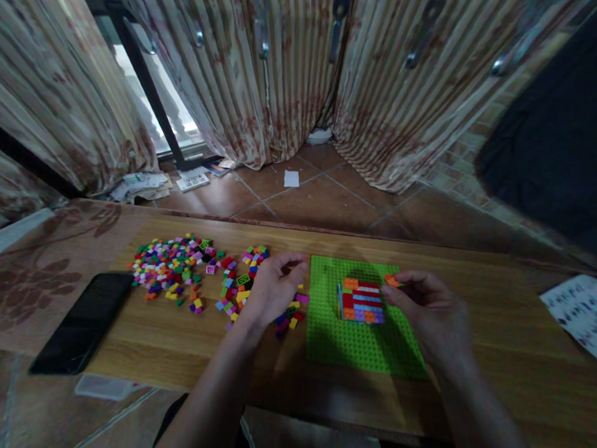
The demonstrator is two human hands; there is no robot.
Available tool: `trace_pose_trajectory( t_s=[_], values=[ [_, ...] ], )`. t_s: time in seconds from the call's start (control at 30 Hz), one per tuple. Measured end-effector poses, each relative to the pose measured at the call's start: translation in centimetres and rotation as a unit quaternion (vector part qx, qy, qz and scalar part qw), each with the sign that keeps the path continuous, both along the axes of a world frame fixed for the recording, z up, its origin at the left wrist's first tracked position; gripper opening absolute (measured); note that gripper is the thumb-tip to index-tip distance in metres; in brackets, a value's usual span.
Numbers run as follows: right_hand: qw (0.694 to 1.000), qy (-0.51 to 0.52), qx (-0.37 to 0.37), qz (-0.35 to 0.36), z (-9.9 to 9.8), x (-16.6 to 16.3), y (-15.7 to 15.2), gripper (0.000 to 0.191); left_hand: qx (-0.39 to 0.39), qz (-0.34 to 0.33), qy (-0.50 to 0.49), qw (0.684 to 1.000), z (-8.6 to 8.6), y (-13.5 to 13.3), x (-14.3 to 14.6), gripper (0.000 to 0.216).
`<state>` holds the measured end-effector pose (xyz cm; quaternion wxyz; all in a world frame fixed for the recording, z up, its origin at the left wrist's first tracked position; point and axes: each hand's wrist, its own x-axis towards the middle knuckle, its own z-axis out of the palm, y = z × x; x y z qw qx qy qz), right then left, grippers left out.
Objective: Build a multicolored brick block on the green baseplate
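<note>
My right hand (434, 313) pinches a small orange brick (391, 281) between thumb and fingers, just off the right side of a block of toy bricks (362, 302). That block shows red, orange, purple and light blue bricks and stands on a green baseplate (362, 354). My left hand (279, 285) hovers by the baseplate's left edge, over some loose bricks (243, 281). Its fingers are loosely bent, a gap shows between thumb and forefinger, and no brick is visible in it. The hand hides part of the loose bricks beneath it.
A large heap of mixed small bricks (169, 263) lies on the left of the wooden table (505, 317). Beside it is a black phone (82, 323). A clear plastic container (106, 386) sits below the front edge. A printed sheet (591, 310) lies at the right.
</note>
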<state>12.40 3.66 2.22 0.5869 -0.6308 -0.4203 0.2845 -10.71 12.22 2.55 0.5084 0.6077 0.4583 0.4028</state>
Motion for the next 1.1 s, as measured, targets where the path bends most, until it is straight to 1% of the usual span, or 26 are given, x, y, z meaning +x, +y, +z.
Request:
trace_pose_trajectory(
  t_s=[0.13,0.23,0.3,0.37,0.43,0.47,0.57,0.67,0.9,1.1],
  values=[
    [1.0,-0.006,0.002,0.012,0.4,-1.0,-0.2,0.025,0.004,0.044,-0.015,0.999,0.2,0.4,-0.5,0.02],
    [0.996,-0.073,-0.009,0.045,0.7,-3.1,-0.9,0.02,-0.007,0.093,-0.063,0.994,0.5,0.9,-1.3,0.023],
    [0.981,-0.162,-0.002,0.105,0.5,-5.2,-1.4,0.012,-0.013,0.125,-0.091,0.988,0.7,1.2,-1.9,0.025],
    [0.948,-0.238,0.032,0.209,-0.1,-7.5,-1.9,0.002,-0.011,0.149,-0.099,0.984,0.9,1.5,-2.5,0.026],
    [0.914,-0.28,0.057,0.287,-1.0,-9.6,-2.3,0.006,-0.007,0.162,-0.097,0.982,1.0,1.6,-3.0,0.026],
    [0.908,-0.287,0.064,0.3,-1.5,-10.5,-2.5,0.008,-0.007,0.164,-0.096,0.982,1.1,1.6,-3.2,0.027],
    [0.898,-0.316,0.063,0.3,-2.7,-12.3,-2.7,0.011,-0.009,0.17,-0.105,0.98,1.5,1.6,-3.8,0.027],
    [0.89,-0.354,0.063,0.28,-3.4,-12.9,-2.7,0.013,-0.007,0.185,-0.119,0.975,2.0,1.5,-4.4,0.025],
    [0.878,-0.392,0.086,0.261,-3.6,-12.9,-1.8,0.015,-0.001,0.231,-0.138,0.963,2.9,1.7,-6.4,0.025],
    [0.88,-0.41,0.089,0.222,-3.9,-12.4,-1.1,0.015,-0.001,0.267,-0.162,0.95,3.2,1.9,-8.0,0.028]
  ],
)
